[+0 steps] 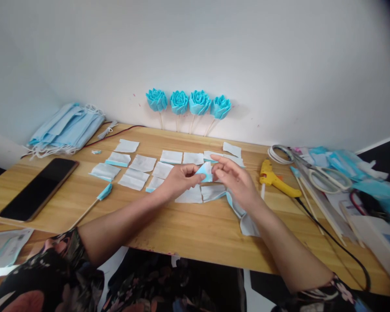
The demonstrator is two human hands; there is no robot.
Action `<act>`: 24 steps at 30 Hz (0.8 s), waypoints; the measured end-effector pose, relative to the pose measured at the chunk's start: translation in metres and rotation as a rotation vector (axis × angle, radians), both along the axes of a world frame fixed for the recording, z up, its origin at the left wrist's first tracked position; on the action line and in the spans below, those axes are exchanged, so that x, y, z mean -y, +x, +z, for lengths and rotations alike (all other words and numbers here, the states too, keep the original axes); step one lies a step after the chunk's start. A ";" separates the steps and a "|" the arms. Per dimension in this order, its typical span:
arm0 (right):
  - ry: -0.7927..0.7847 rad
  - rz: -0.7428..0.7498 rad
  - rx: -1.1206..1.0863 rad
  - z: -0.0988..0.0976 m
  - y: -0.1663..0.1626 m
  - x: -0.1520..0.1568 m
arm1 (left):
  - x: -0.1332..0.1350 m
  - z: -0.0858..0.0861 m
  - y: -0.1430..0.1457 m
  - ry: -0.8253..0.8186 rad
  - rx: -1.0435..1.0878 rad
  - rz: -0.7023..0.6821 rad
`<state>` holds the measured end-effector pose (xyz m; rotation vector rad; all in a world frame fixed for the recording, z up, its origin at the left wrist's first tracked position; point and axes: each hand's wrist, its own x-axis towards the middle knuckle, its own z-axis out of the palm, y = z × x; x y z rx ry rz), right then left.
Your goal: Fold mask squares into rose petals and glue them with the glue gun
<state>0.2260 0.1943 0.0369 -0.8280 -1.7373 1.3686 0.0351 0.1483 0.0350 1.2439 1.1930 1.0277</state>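
Over the middle of the wooden table (188,234), my left hand (178,180) and my right hand (235,177) both pinch a small folded blue-and-white piece of mask fabric (205,171). The left hand's fingers are closed on its left edge. On the right hand, thumb and forefinger grip the piece while the other fingers spread. Several cut white and blue fabric pieces (143,164) lie in rows just beyond and under my hands. A longer strip of mask fabric (243,216) runs under my right wrist.
Several blue fabric roses on sticks (188,103) lean on the wall. A stack of face masks (66,129) and a black phone (39,188) lie at left, with a blue-tipped stick (94,203) nearby. A yellow glue gun (274,178), scissors (325,177) and sticks sit at right.
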 end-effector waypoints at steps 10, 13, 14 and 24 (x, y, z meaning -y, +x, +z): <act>0.042 -0.100 0.055 0.005 0.002 -0.003 | 0.002 0.002 0.002 -0.035 0.025 -0.088; 0.054 -0.110 0.072 0.004 0.001 -0.004 | 0.002 0.002 0.003 -0.047 0.019 -0.086; 0.058 -0.115 0.080 0.003 0.001 -0.004 | 0.002 0.002 0.003 -0.053 0.016 -0.086; 0.086 -0.138 0.120 -0.002 0.004 -0.006 | 0.003 0.004 0.002 -0.083 -0.002 -0.122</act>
